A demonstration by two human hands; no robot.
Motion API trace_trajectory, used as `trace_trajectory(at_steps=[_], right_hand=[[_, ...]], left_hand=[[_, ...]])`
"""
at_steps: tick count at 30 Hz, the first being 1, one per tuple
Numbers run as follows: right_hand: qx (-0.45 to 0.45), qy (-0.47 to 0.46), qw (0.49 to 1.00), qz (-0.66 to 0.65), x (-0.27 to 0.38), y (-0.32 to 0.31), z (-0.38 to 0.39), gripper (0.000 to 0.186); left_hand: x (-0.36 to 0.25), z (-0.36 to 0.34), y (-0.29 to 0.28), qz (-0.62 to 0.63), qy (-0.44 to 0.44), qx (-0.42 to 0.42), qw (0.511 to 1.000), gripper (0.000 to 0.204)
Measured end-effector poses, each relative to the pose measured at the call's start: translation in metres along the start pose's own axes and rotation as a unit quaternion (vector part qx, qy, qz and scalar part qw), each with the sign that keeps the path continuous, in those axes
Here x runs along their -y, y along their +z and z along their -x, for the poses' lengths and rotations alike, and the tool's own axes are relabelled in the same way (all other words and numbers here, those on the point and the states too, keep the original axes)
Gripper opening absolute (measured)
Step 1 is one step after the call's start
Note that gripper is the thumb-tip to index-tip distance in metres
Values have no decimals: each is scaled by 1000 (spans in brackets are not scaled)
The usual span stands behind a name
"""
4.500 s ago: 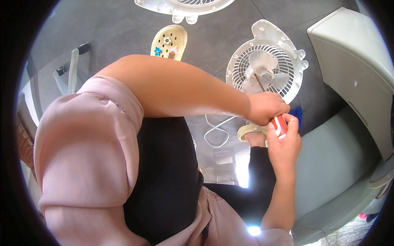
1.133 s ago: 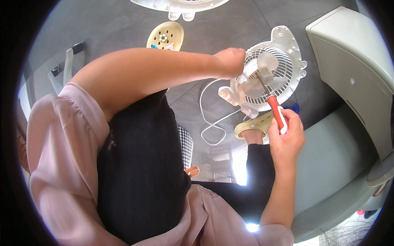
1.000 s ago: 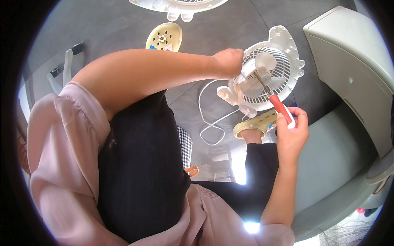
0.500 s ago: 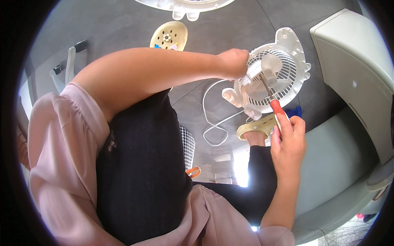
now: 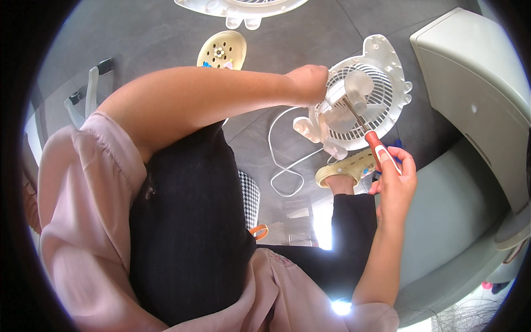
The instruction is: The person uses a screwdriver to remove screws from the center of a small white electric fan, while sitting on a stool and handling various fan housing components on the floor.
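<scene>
My left hand [image 5: 310,84] is closed on the left edge of a white plastic fan housing [image 5: 383,58], which has a round grille and pale translucent blades [image 5: 359,83] inside. My right hand [image 5: 395,177] grips the handle of a red-and-white screwdriver [image 5: 373,139]. The screwdriver's metal shaft reaches up and leftward into the housing, by the blade hub; its tip is too small to make out exactly. A white cord [image 5: 272,145] loops on the floor below the housing.
Another white fan part [image 5: 240,12] lies at the top. Around me are a cream clog [image 5: 213,52], my right foot in another [image 5: 326,174], a white cabinet [image 5: 470,72], a grey-green upholstered surface [image 5: 442,227], white chair legs [image 5: 91,91] and a checked item [image 5: 249,196].
Since the oldest frame my left hand has moved up from the screwdriver handle onto the housing, which sits differently. In the last second my right fingers have shifted on the handle.
</scene>
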State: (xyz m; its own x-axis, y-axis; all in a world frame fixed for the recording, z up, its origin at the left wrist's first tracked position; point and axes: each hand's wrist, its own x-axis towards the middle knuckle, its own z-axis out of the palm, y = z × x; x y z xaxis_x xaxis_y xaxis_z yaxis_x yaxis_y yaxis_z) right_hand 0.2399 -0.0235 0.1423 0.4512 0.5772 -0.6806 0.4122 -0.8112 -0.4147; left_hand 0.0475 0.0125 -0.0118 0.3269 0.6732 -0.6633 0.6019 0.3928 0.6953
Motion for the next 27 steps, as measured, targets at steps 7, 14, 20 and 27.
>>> trace_trajectory(at_steps=[7,14,20,27], right_hand=[[64,-433,820,369,-9,-10,10,37],[54,-320,906,271,-16,-7,-5,23],[54,-40,998,22,-2,-6,-5,21],[66,42,997,-20,-4,-9,-2,28]], left_hand=[[1,0,-6,63,-36,71,995,21],[2,0,-2,-7,7,15,1000,19],[0,-2,2,-16,14,1,1000,19],[3,-3,0,-18,18,-8,1000,20]])
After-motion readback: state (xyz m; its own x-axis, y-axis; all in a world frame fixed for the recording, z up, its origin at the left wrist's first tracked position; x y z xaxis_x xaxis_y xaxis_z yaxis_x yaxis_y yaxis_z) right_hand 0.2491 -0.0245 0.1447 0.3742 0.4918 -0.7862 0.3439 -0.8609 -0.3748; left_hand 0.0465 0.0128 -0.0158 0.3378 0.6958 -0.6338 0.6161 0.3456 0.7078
